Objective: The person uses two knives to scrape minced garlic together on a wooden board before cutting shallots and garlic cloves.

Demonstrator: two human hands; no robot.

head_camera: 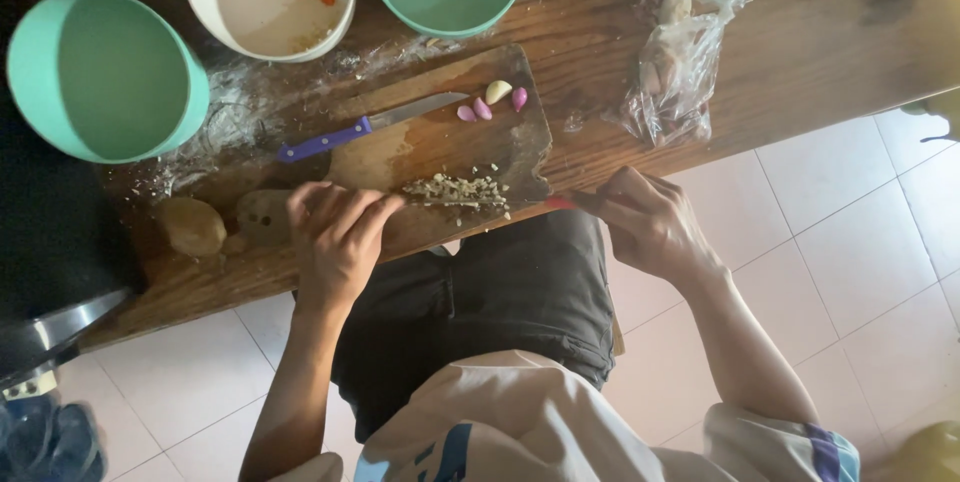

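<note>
While gripped by right hand [650,222], red-handled knife [500,204] on minced garlic [455,189] beside curled left hand [335,232].

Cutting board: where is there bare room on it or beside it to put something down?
On the cutting board, the bare patch lies between the blue-handled knife and the minced garlic. The wooden table right of the plastic bag is bare. It is crowded at the near edge, where left hand and right hand work, and toward the bowls.

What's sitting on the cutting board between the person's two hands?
In the head view, a small pile of chopped garlic lies on the wooden cutting board between the left hand and right hand, under a red-handled knife's blade.
</note>
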